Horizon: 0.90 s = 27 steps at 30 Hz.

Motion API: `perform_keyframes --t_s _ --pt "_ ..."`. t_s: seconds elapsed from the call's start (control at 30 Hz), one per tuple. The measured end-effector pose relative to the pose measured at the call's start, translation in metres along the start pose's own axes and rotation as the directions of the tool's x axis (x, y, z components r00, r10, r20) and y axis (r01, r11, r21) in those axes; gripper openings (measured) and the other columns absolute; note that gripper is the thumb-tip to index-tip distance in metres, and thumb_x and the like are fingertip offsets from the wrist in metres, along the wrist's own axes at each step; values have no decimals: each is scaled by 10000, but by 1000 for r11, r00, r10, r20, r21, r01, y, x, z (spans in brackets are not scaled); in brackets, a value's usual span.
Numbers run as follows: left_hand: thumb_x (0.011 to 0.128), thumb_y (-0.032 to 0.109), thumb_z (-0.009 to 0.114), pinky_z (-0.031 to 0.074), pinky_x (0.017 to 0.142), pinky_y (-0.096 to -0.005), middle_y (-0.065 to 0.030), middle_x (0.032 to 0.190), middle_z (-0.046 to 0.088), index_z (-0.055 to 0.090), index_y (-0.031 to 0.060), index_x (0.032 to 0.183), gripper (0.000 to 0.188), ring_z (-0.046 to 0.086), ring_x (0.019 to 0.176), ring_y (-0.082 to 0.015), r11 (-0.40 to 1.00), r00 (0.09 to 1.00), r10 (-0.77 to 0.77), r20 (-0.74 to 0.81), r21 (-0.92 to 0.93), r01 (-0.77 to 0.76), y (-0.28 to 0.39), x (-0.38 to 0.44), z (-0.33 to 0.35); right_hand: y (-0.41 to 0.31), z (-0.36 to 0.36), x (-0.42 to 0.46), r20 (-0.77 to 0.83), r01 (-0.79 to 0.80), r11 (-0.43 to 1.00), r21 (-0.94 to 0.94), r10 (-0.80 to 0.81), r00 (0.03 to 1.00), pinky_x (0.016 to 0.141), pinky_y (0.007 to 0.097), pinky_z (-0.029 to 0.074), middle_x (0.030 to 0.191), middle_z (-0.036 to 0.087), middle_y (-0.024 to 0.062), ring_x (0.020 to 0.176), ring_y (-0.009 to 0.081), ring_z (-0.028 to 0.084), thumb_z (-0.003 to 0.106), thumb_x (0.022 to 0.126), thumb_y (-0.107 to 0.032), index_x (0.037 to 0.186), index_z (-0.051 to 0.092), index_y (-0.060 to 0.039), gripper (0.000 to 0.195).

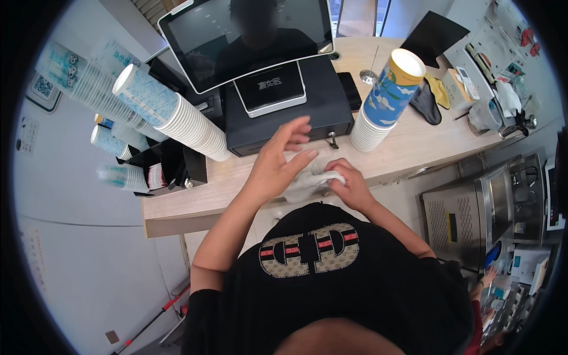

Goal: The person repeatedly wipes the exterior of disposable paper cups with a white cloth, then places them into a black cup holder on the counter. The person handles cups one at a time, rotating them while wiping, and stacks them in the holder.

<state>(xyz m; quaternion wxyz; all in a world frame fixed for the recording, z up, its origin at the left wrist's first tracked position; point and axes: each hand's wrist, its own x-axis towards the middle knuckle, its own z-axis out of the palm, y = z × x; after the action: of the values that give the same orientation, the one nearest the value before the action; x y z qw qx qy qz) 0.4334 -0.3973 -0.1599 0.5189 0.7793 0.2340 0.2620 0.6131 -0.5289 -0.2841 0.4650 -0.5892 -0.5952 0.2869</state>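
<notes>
My right hand grips one end of a crumpled whitish cloth at the counter's front edge. The rest of the cloth hangs partly behind my left forearm. My left hand is raised just in front of the black cash drawer, fingers spread and holding nothing. A small key sits in the drawer's lock, close to my hands. On top of the drawer stands a touchscreen terminal with a dark, reflecting screen.
Tall stacks of paper cups and blue patterned cups flank the drawer on the wooden counter. Clear plastic cups lean by a black organizer. Folded cloths lie right. A co-worker's hand appears lower right, beyond a steel appliance.
</notes>
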Motion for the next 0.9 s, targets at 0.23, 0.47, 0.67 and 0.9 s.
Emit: perform_keyframes --t_s 0.23,0.47,0.67,0.9 --pt "752 448 858 371 1137 -446 -290 1487 367 138 -6 1546 1164 420 1383 -371 997 998 54 25 -58 -52 1 95 83 23 -88 -33 -351 -136 765 629 436 829 812 280 495 907 648 41 835 151 627 595 966 -233 1065 634 -28 231" --pt "699 280 900 408 1097 -414 -231 1419 419 120 -4 1543 1184 461 1327 -306 938 999 17 -40 -344 -29 -22 138 140 24 -124 5 -500 -156 875 458 399 769 854 292 497 1062 646 77 975 148 614 663 932 -221 1270 596 -49 385" --pt "703 282 896 423 1078 -382 -160 1339 494 257 4 1453 1024 513 1261 -253 975 998 24 -52 -221 -35 -19 135 146 45 -135 29 -340 -85 864 497 284 896 994 310 460 1330 599 122 1193 192 581 601 924 -140 1402 533 -73 487" --pt "683 232 881 447 1064 -380 -171 1344 484 152 9 1506 1122 513 1263 -258 990 997 21 -80 -137 -32 -15 133 150 43 -141 39 -257 -158 866 474 307 916 1007 320 441 1299 587 114 1192 192 558 518 884 -122 1386 497 -52 506"
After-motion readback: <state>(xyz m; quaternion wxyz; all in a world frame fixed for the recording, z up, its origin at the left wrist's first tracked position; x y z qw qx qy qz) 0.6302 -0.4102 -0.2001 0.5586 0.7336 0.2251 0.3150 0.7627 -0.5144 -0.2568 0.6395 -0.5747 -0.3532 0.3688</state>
